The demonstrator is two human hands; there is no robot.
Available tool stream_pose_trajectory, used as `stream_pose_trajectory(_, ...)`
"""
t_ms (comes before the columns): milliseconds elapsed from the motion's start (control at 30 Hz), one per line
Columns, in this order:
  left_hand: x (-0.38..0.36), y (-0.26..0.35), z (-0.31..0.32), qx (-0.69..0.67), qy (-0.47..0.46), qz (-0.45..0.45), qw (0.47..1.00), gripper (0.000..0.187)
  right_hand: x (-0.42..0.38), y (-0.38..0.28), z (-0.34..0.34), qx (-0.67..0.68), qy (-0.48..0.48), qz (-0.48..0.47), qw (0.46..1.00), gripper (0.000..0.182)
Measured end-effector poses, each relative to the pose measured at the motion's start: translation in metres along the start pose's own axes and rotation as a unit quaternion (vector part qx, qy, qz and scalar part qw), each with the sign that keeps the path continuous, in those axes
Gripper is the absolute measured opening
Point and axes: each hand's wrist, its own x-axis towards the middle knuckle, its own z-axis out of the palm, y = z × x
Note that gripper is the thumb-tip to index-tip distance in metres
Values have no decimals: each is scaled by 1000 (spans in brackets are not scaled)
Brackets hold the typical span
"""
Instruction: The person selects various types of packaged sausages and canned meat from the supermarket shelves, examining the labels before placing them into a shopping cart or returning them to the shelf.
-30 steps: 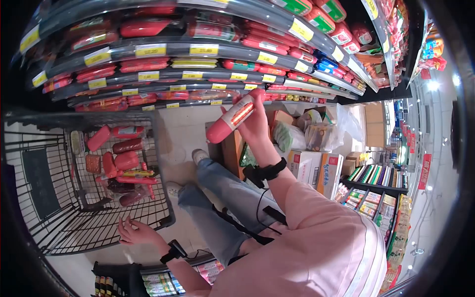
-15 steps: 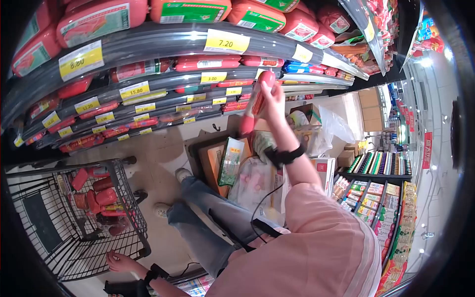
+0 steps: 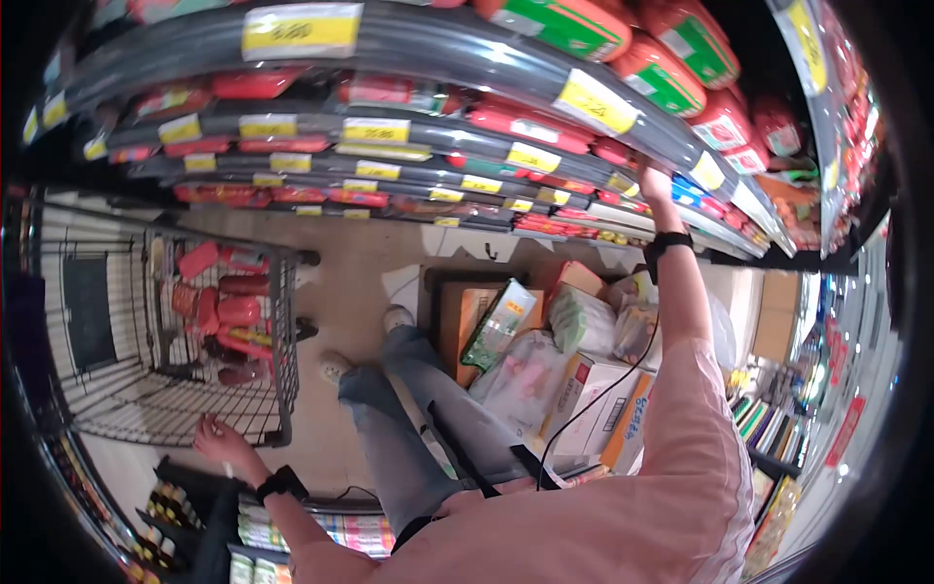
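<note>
My right hand (image 3: 655, 178) reaches into a shelf row of red-wrapped sausages (image 3: 530, 127), under the lip of the shelf above. Its fingers are hidden there, so I cannot see whether it holds a sausage. Blue packs (image 3: 693, 195) lie just to the right of it. Down at the lower left, my left hand (image 3: 224, 441) hangs beside the near side of a wire shopping cart (image 3: 284, 360), fingers loosely bent and apart, holding nothing visible. Red sausages and meat packs (image 3: 236, 310) lie in the cart.
Cardboard boxes (image 3: 593, 394), plastic bags and a green-and-white package (image 3: 501, 321) stand on the floor right of my legs. Larger red-and-green packs (image 3: 662, 73) fill the top shelf. Yellow price tags (image 3: 595, 100) line the shelf edges. Bottles (image 3: 170, 511) stand at lower left.
My right hand, which held a red sausage in front of the shelves, has moved right and into the shelf row; the sausage is out of sight. The view has turned; my left hand stays by the cart.
</note>
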Motion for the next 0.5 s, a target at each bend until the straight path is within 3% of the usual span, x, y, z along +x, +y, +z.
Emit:
stream_pose_trajectory(67, -2, 4, -1, 4, -7, -21, 1000, 9, -8, 10, 14, -39, 40, -53, 997, 30)
stream_pose_trajectory(133, 0, 12, -7, -14, -11, -38, 999, 10, -12, -4, 23, -148, 214, -29, 965, 29)
stream_pose_trajectory(167, -1, 13, -8, -5, -12, -47, 999, 10, -18, -22, 11, -148, 189, -16, 970, 32)
stream_pose_trajectory(200, -1, 13, -7, -2, -7, -44, 999, 10, -22, -75, -18, 76, 216, 95, 969, 36)
stream_pose_trajectory(233, 0, 14, -6, -1, -3, -41, 999, 11, -34, -106, -14, 140, 244, 84, 956, 40)
stream_pose_trajectory(267, 1, 16, -6, 7, -4, -51, 999, 11, -47, -133, -10, 104, 220, 10, 970, 45)
stream_pose_trajectory(300, 1, 16, -8, 2, -26, -53, 998, 13, -56, -185, -37, 157, 196, -94, 963, 48)
stream_pose_trajectory(400, 0, 14, -7, 25, -58, -57, 996, 17, -83, -302, -46, 261, 100, -201, 939, 51)
stream_pose_trajectory(500, 5, 18, -16, 6, -92, -75, 993, 21, -103, -425, -71, 351, 84, -310, 880, 53)
